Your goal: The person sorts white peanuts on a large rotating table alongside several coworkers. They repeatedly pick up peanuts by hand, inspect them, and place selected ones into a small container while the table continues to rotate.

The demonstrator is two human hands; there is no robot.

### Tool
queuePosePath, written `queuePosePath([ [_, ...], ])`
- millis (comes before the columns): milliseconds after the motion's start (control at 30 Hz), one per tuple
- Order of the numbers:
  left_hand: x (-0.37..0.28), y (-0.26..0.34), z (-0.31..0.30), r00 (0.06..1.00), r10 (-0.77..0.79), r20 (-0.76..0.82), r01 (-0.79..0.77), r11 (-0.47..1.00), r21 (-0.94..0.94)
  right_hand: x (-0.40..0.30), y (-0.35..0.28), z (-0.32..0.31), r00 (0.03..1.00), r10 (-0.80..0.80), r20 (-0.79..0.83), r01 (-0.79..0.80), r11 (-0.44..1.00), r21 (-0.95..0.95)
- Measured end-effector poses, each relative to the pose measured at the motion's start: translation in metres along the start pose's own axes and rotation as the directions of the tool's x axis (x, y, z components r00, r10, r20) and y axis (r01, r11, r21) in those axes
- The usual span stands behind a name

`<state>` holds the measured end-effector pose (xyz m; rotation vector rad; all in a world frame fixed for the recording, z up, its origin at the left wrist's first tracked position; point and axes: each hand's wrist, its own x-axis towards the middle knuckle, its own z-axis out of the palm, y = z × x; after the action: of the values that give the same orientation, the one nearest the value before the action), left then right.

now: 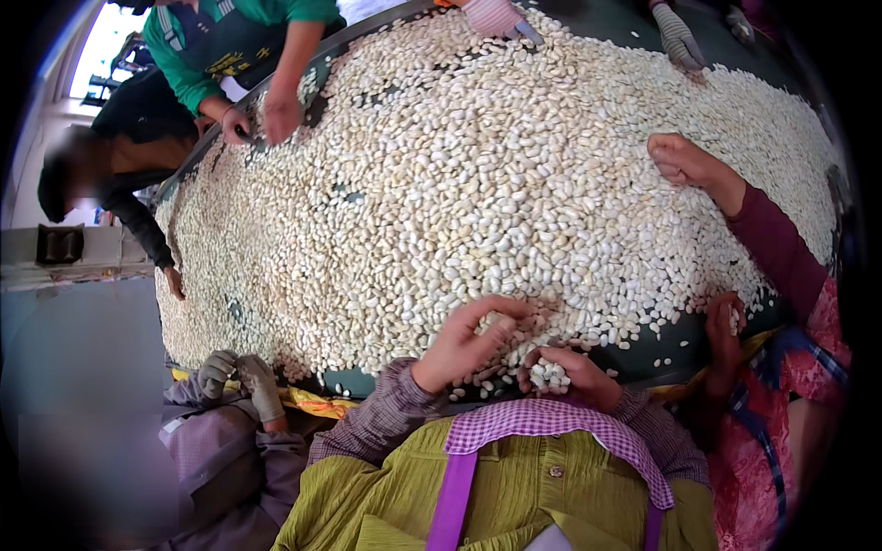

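Observation:
White beans point(482, 206) lie in a broad, thick layer over a dark green table surface point(623, 358). My left hand point(475, 341) is low over the near edge of the layer, thumb and forefinger apart, fingertips at the beans; whether anything is under its palm is hidden. Close to it on the right, my right hand point(579, 375) is cupped at the table's near edge around a small heap of white beans point(549, 377). A few loose beans lie on the bare green strip about my hands.
Several co-workers stand around the table. At right, a co-worker's fist point(679, 160) is over the beans, and another hand point(725, 324) holds some. Gloved hands point(238, 379) are at lower left. Other hands reach in from the far side. A raised rim point(386, 19) borders the table.

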<state>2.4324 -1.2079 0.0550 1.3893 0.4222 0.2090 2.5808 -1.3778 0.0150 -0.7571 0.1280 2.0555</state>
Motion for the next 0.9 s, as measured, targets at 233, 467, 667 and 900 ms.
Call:
queuePosePath([
  [233,0.026,-0.025,0.041,0.984,0.171,-0.049,-0.153,0.953,0.263,-0.008,-0.004,-0.018,0.998,-0.005,0.057,0.006,1.0,-0.017],
  [467,0.07,-0.035,-0.021,0.782,0.178,-0.597,0.062,0.931,0.359,-0.026,-0.017,-0.029,0.986,-0.095,0.139,0.121,0.973,-0.195],
  [667,0.122,-0.019,-0.073,0.829,0.298,-0.473,0.2,0.632,0.748,-0.031,-0.021,-0.045,0.99,-0.021,0.14,0.043,0.986,-0.161],
  [900,0.1,-0.02,-0.071,0.778,0.227,-0.586,0.278,0.712,0.645,-0.045,-0.024,-0.06,0.989,-0.034,0.147,0.05,0.994,-0.101],
])
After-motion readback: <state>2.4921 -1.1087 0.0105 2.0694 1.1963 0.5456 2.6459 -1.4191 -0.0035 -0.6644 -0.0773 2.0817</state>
